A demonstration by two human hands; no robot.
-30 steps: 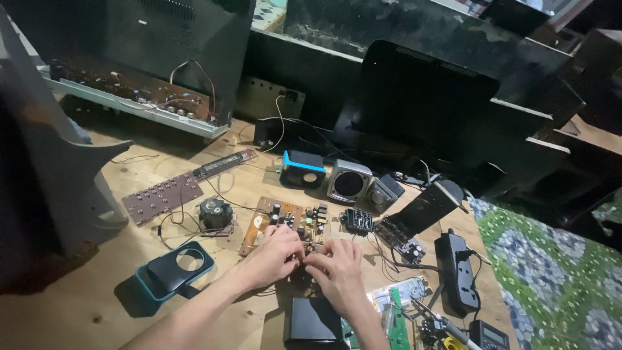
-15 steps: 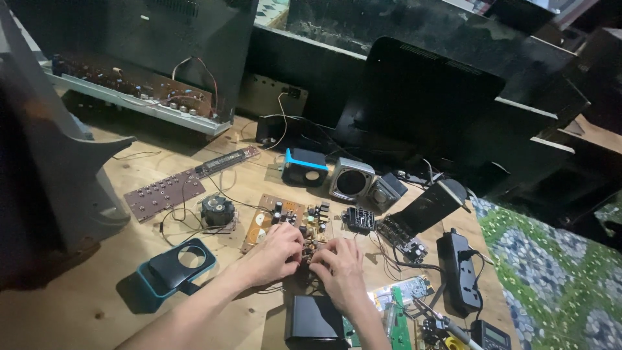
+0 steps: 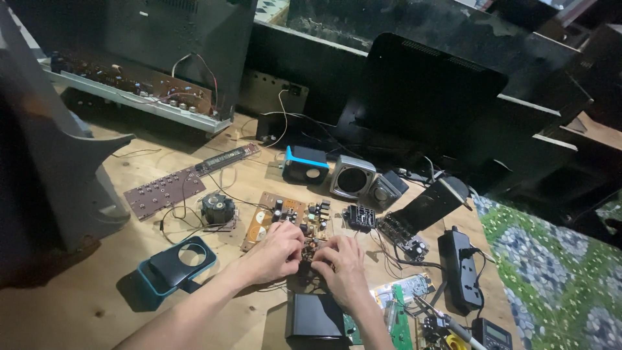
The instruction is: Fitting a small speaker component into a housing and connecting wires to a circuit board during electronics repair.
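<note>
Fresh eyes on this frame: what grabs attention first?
Both hands meet at centre: the left hand and right hand press on a small dark part at the near edge of a tan circuit board on the wooden table. Around them lie a blue-rimmed speaker housing to the left, a blue-topped speaker box behind, and a black power strip to the right.

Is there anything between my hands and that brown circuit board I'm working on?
Nothing visible stands between them. The left hand and the right hand both rest directly on the near end of the brown circuit board, fingers meeting over a small dark part there. The round coil lies off to its left.
</note>
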